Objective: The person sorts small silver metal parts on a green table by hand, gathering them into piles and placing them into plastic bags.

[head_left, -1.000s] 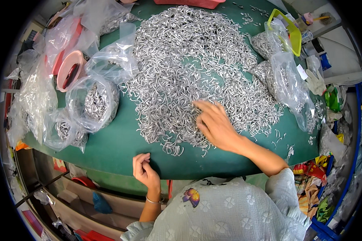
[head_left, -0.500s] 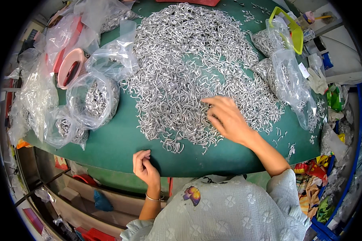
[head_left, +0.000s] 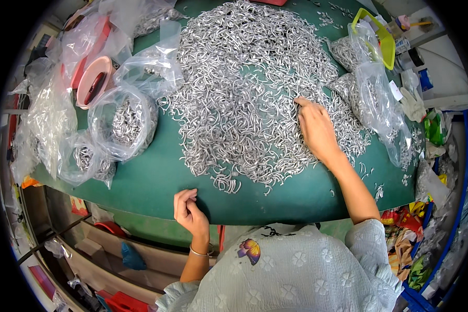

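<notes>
Hundreds of small curved silver metal pcs point(head_left: 244, 88) lie heaped on the green table point(head_left: 156, 182), filling most of its middle & far side. Right hand point(head_left: 317, 130) is stretched out flat over the heap's right part, palm down, fingers point(head_left: 302, 104) loosely spread w/ tips touching the pcs; can't tell if anything is pinched under them. Left hand point(head_left: 190, 210) sits at the near table edge, fingers curled inward, half closed; whether it holds a pc is hidden. A small loose cluster of pcs point(head_left: 228, 183) lies just beyond it.

Step in hand, by my read: sorting or picking pcs from the heap, right hand doing the reaching. Next move likely calls for a fine pinch, since the pcs look tangled & would drag neighbours along.

Vs. 1 s ago: right hand has gone further up & right across the heap; left hand is about where it was.

Clear plastic bags point(head_left: 122, 122) w/ more pcs sit at left, near a pink tape roll point(head_left: 92, 83); more bags point(head_left: 374, 99) at right, by a yellow-green scoop point(head_left: 382, 39).
</notes>
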{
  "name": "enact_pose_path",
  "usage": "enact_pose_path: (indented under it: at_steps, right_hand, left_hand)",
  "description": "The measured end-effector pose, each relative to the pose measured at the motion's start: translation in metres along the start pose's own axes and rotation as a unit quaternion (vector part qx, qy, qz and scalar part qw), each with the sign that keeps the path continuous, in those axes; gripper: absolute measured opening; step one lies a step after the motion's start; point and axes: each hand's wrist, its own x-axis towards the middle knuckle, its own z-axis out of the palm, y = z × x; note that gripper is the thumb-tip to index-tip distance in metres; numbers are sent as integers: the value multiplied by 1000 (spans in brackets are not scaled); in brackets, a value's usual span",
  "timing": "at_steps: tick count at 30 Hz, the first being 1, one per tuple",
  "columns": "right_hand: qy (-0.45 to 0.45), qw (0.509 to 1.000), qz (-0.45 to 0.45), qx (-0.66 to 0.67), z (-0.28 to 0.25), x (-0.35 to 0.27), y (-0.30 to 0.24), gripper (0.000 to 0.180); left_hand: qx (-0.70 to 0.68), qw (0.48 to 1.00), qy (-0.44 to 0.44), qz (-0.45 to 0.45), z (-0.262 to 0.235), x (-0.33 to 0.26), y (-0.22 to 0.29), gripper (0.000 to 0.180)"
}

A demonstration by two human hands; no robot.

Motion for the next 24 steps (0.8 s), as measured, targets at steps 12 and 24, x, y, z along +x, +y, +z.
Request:
enact_pose_path:
  at_steps: [12,24]
  right_hand:
    - [-11,990,87,108,-3,38,2,9]
    - [-98,993,6,-62,15,55,1,11]
  left_hand:
    - [-7,1000,6,-3,1,1,2,27]
    - [5,1000,5,1,0,0,2,25]
